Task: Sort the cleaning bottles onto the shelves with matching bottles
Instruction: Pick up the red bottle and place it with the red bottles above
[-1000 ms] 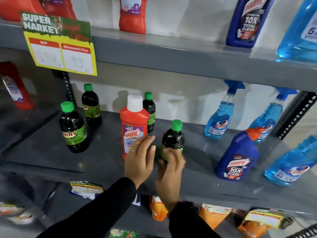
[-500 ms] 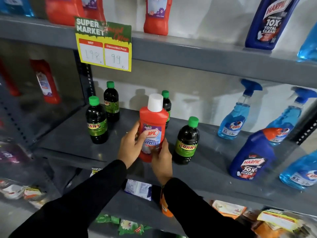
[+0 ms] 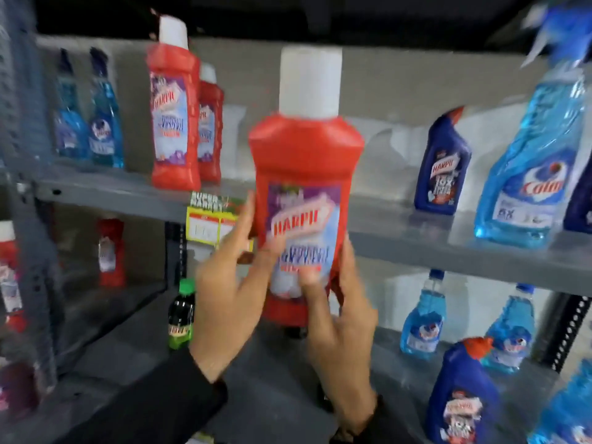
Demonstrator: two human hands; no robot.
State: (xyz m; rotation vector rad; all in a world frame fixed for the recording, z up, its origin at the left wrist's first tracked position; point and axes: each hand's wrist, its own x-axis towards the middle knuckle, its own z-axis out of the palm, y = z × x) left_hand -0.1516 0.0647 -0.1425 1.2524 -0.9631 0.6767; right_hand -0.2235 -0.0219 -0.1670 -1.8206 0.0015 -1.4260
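Red bottle (image 3: 304, 174) is upright, gripped low between left hand (image 3: 230, 283) and right hand (image 3: 339, 318); matching reds (image 3: 174, 123) sit up-left, so the left hand's nearer.

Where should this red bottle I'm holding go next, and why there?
Probably carry the red bottle, held upright by the left hand and right hand, up and left onto the upper shelf. Two matching red bottles with white caps stand there, with open shelf beside them.
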